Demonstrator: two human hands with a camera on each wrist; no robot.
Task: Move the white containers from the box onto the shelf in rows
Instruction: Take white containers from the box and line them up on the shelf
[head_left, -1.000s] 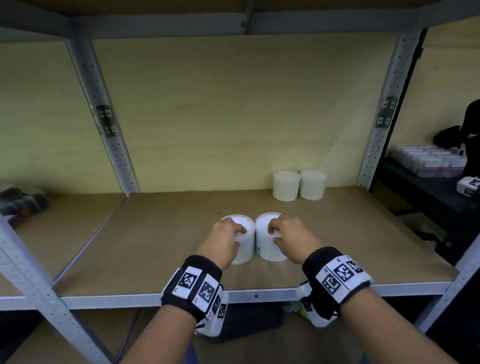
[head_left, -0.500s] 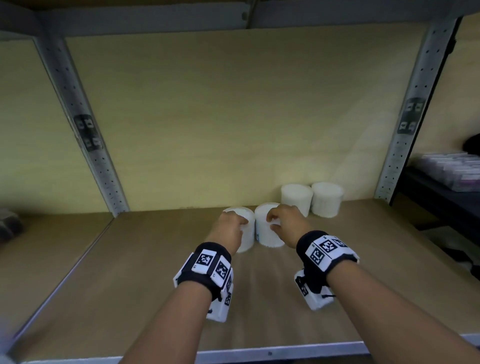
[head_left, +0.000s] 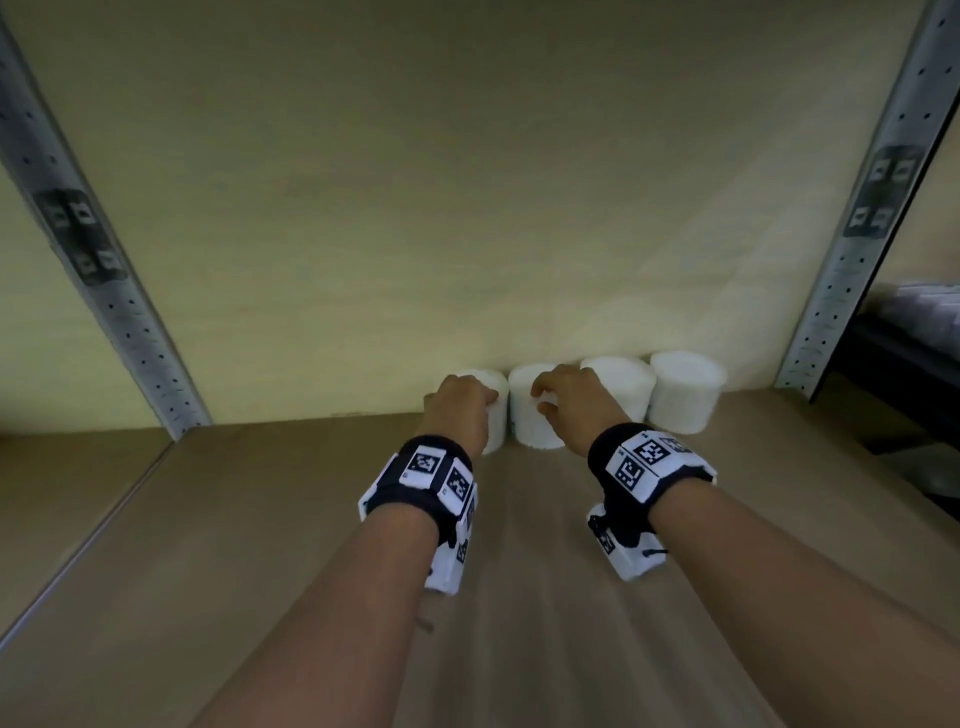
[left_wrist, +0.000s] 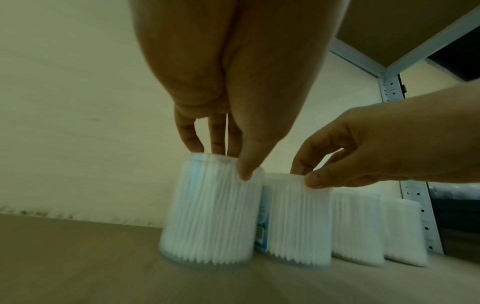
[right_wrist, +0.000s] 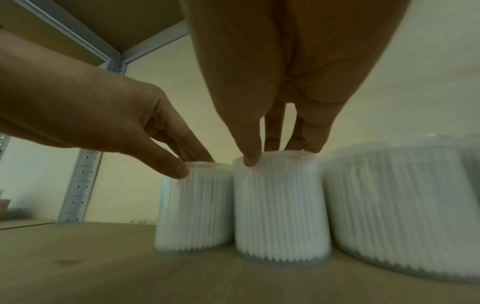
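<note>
Several white containers of cotton swabs stand in a row along the back wall of the wooden shelf (head_left: 260, 519). My left hand (head_left: 462, 410) pinches the top rim of the leftmost container (head_left: 493, 410) (left_wrist: 210, 214) (right_wrist: 194, 209) between thumb and fingers. My right hand (head_left: 566, 400) pinches the top of the second container (head_left: 530, 415) (left_wrist: 298, 224) (right_wrist: 280, 209) the same way. Both held containers rest upright on the shelf, side by side. To their right stand two more containers, one (head_left: 621, 387) (right_wrist: 400, 209) right beside the second and one (head_left: 685, 397) (left_wrist: 402, 230) at the end of the row.
Perforated grey metal uprights stand at the back left (head_left: 104, 291) and back right (head_left: 862, 208). A dark neighbouring shelf (head_left: 909, 364) lies beyond the right upright. The box does not show in any view.
Both hands carried their containers from the shelf's front edge to the back wall, joining them to the left end of the two containers standing there. The head moved closer.
</note>
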